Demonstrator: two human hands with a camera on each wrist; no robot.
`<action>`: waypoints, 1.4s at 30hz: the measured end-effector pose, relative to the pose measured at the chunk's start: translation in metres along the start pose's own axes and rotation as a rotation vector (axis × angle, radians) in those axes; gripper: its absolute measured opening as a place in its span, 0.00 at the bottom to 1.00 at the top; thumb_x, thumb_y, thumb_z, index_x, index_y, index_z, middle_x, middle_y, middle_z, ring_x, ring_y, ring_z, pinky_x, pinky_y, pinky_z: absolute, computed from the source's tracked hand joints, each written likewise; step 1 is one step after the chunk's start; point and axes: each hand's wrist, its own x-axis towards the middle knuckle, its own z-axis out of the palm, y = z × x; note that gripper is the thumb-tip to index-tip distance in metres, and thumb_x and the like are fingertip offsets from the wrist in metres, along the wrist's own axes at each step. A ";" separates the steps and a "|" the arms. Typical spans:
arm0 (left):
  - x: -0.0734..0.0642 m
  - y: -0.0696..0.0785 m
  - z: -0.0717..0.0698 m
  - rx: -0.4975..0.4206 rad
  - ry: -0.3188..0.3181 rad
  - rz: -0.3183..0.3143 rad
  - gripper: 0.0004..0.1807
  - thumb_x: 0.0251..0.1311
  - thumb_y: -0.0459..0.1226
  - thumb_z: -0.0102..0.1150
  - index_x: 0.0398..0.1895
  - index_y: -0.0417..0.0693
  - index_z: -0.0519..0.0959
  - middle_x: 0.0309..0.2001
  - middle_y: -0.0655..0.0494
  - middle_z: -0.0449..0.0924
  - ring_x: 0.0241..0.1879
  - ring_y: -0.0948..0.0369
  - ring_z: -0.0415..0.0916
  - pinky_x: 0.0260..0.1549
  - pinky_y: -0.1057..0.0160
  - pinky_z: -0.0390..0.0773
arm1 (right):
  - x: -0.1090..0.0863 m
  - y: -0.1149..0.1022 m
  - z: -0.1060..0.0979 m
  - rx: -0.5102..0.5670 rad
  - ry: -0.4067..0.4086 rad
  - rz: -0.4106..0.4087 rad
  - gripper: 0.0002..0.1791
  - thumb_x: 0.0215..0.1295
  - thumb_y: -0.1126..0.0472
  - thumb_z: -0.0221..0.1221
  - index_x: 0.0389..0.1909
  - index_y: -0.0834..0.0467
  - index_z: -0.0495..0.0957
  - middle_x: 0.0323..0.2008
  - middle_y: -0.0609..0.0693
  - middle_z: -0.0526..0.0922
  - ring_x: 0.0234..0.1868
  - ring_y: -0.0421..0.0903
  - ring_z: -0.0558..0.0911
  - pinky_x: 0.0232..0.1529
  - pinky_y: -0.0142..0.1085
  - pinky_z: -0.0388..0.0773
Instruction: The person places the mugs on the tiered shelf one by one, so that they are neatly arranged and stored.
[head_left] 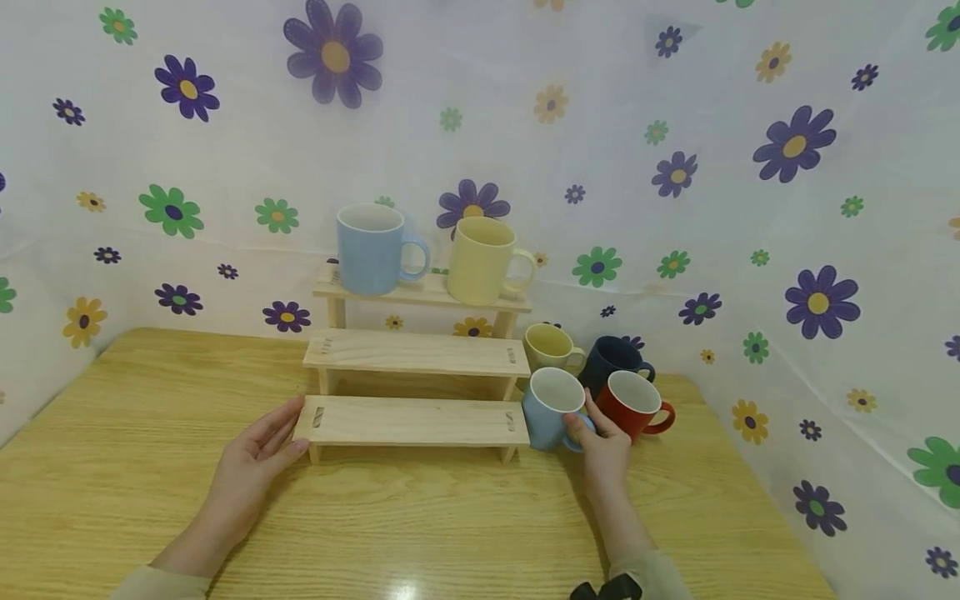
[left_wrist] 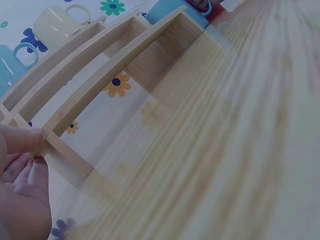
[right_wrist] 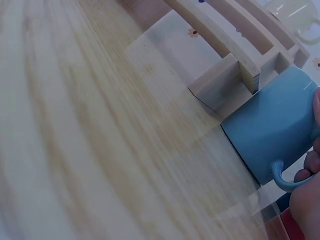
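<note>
A light wooden stepped rack (head_left: 416, 421) with three tiers stands on the table. My left hand (head_left: 247, 467) grips the left end of its lowest tier, thumb (left_wrist: 22, 139) on the front side and fingers behind. On the top tier stand a light blue mug (head_left: 370, 254) and a pale yellow mug (head_left: 480, 265). Against the rack's lower right end, a second light blue mug (head_left: 546, 412) is upright on the table. Its handle (right_wrist: 282, 180) is held by my right hand (head_left: 606, 446), with thumb and fingers about it. The lower two tiers hold no mugs.
Right of the rack, behind my right hand, a red mug (head_left: 630, 400), a dark navy mug (head_left: 609, 362) and another yellow mug (head_left: 549, 346) stand close together. A white cloth (head_left: 720, 242) with printed flowers hangs behind the wooden table (head_left: 420, 533) and along its sides.
</note>
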 end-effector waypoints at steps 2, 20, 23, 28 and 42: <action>0.000 -0.001 0.000 0.007 0.000 0.003 0.33 0.64 0.33 0.59 0.70 0.36 0.60 0.71 0.47 0.57 0.64 0.70 0.61 0.54 0.75 0.70 | 0.000 -0.002 0.000 0.013 -0.001 -0.002 0.29 0.58 0.63 0.66 0.61 0.59 0.70 0.61 0.47 0.72 0.67 0.46 0.66 0.62 0.30 0.68; 0.000 -0.002 0.000 0.008 0.001 0.010 0.33 0.64 0.32 0.59 0.70 0.35 0.60 0.71 0.43 0.56 0.64 0.70 0.62 0.54 0.75 0.70 | 0.001 -0.022 -0.005 0.002 -0.018 -0.015 0.28 0.56 0.62 0.67 0.58 0.61 0.73 0.51 0.39 0.80 0.63 0.45 0.70 0.51 0.22 0.74; 0.001 -0.003 0.000 -0.003 0.005 0.014 0.32 0.63 0.31 0.59 0.69 0.35 0.60 0.70 0.44 0.57 0.63 0.71 0.62 0.54 0.75 0.70 | 0.001 -0.028 -0.006 -0.001 -0.020 -0.025 0.28 0.57 0.63 0.66 0.59 0.61 0.71 0.54 0.41 0.79 0.59 0.41 0.72 0.49 0.22 0.76; 0.001 -0.004 -0.001 0.003 0.010 0.016 0.32 0.63 0.31 0.59 0.69 0.35 0.60 0.70 0.43 0.58 0.63 0.71 0.63 0.54 0.75 0.70 | -0.002 -0.041 -0.007 0.042 -0.006 -0.017 0.27 0.58 0.64 0.65 0.59 0.60 0.72 0.48 0.34 0.82 0.49 0.36 0.77 0.39 0.25 0.81; 0.001 -0.002 -0.001 -0.003 0.002 0.013 0.32 0.63 0.32 0.59 0.69 0.34 0.60 0.70 0.45 0.58 0.63 0.72 0.63 0.54 0.75 0.70 | -0.013 -0.072 -0.005 0.108 -0.031 -0.068 0.25 0.59 0.64 0.64 0.59 0.59 0.72 0.56 0.42 0.79 0.60 0.46 0.71 0.48 0.28 0.79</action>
